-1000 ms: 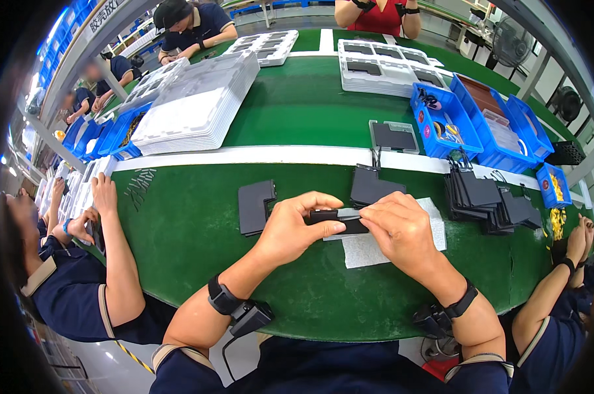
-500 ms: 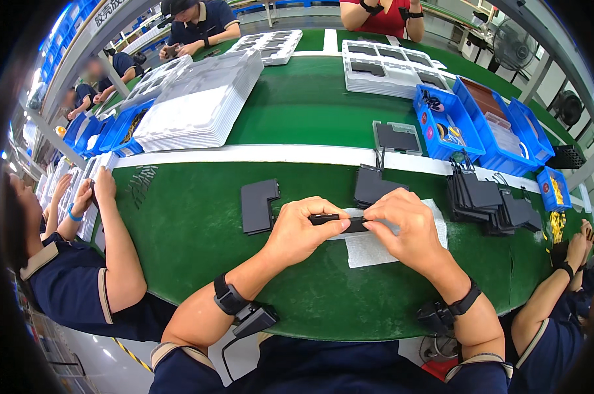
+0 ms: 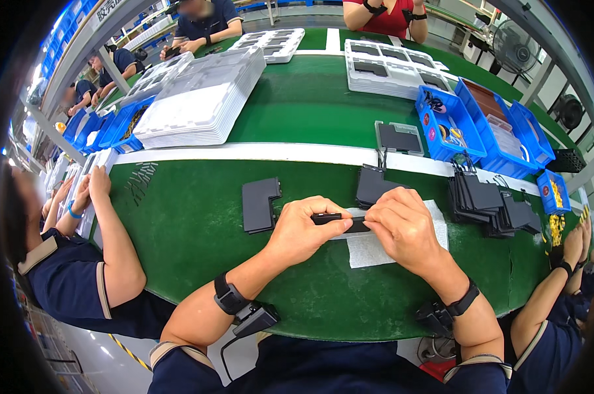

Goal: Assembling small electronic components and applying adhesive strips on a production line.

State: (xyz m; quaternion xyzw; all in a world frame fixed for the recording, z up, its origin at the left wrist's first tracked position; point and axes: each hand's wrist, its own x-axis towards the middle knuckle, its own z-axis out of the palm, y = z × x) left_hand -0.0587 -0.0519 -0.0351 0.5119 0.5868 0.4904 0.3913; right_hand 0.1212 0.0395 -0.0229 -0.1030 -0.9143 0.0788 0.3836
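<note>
My left hand [image 3: 297,231] is closed on a slim black part [image 3: 357,226], its thumb along the near side. At the part's right end, my right hand [image 3: 405,228] pinches with its fingertips; what exactly lies under them is hidden. Both hands are just above a white cloth [image 3: 376,255] on the green table [image 3: 297,295]. To the left lies a flat black L-shaped piece [image 3: 256,207]. Beyond my right hand is a similar black piece [image 3: 372,186] with short leads. Several more black pieces with leads form a stack [image 3: 474,199] farther right.
Stacked white trays [image 3: 195,108] stand far left, more white trays [image 3: 382,82] far right. Blue bins [image 3: 451,134] with small parts line the right. Thin strips [image 3: 141,180] lie at left. Co-workers' arms [image 3: 116,236] are close on the left and right.
Both hands stay at nearly the same spot on the black part; my right fingers have shifted slightly. The co-worker's hands at right have moved a little.
</note>
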